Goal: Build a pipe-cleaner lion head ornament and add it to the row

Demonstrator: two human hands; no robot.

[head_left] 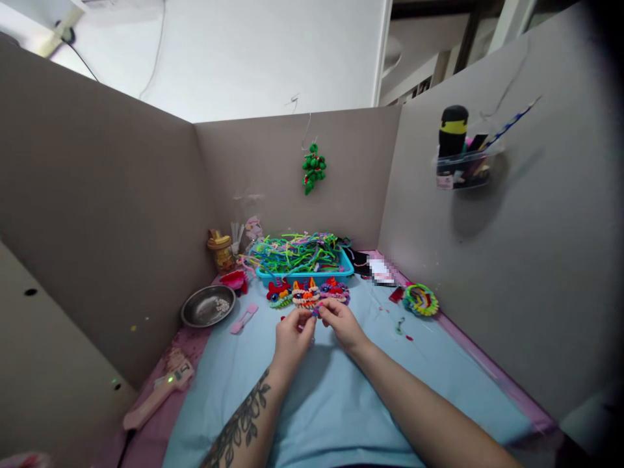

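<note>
My left hand (pixel 294 335) and my right hand (pixel 342 325) meet over the blue cloth (pixel 341 383). Fingertips of both pinch a small purple-blue pipe cleaner piece (pixel 316 312), mostly hidden by the fingers. Just beyond stand three colourful pipe cleaner figures in a row: a red and green one (pixel 279 294), an orange and white one (pixel 305 296) and a red and purple one (pixel 336 290). My right fingers partly overlap the last two in the view. Behind the figures, a turquoise tray (pixel 349 273) holds a heap of loose pipe cleaners (pixel 297 252), mostly green, blue and yellow.
To the left are a metal bowl (pixel 197 309) with white beads, a pink clip-shaped piece (pixel 244 319) and a pink glue gun (pixel 160 394). A yellow-green pipe cleaner ring (pixel 421 300) lies right. Grey panels (pixel 292 169) enclose the table; a caddy (pixel 463 170) hangs right.
</note>
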